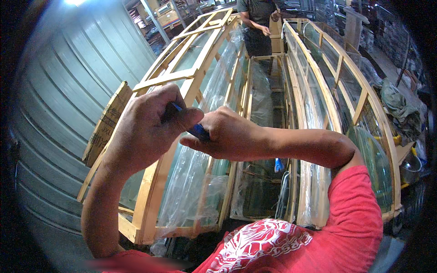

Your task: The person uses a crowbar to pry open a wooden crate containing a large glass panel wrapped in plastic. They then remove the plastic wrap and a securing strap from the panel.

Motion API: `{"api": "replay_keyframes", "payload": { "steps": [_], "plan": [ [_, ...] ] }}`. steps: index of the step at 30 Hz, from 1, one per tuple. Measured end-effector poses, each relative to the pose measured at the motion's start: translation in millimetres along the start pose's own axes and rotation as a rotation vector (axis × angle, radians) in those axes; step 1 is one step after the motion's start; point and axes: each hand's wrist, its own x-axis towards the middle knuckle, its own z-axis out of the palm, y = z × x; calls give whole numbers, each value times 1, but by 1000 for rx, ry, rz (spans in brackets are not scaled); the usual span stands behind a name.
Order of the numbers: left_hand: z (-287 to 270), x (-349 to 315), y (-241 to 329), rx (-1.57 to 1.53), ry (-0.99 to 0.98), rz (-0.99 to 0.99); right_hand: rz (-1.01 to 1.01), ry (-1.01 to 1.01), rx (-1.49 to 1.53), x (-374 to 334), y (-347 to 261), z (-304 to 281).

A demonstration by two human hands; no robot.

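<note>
My left hand (152,123) is closed, its thumb pointing right toward my other hand. A small blue object (198,132) runs between the two hands, and a bit of blue also shows inside my left fist. My right hand (230,134) is closed on the other end of it, reaching across from the right with the elbow bent. Most of the object is covered by fingers, so its kind cannot be made out. Both hands are raised above a long wooden crate frame (150,195) that holds glass panes and clear plastic film (191,182).
More wood-framed glass (337,98) stands along the right. Between the rows is a lower frame, with a blue item (278,165) near its front. A co-worker (258,22) stands at the far end. Corrugated metal wall (86,59) and a wooden board (105,123) line the left.
</note>
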Motion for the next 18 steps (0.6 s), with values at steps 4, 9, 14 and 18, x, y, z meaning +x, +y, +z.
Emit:
{"api": "replay_keyframes", "payload": {
  "steps": [4, 9, 14, 18],
  "plan": [
    [-21, 6, -3, -171, 18, -5, 128, -320, 510, -33, 45, -14],
    [-80, -7, -17, -115, 160, -145, 529, -488, 865, -88, 96, 5],
    [-112, -28, -93, -137, 149, -237, 328, -399, 384, -85, 117, -36],
    [-101, -102, -161, -211, 468, -336, 253, -104, -480, -52, 144, -149]
  ]
}}
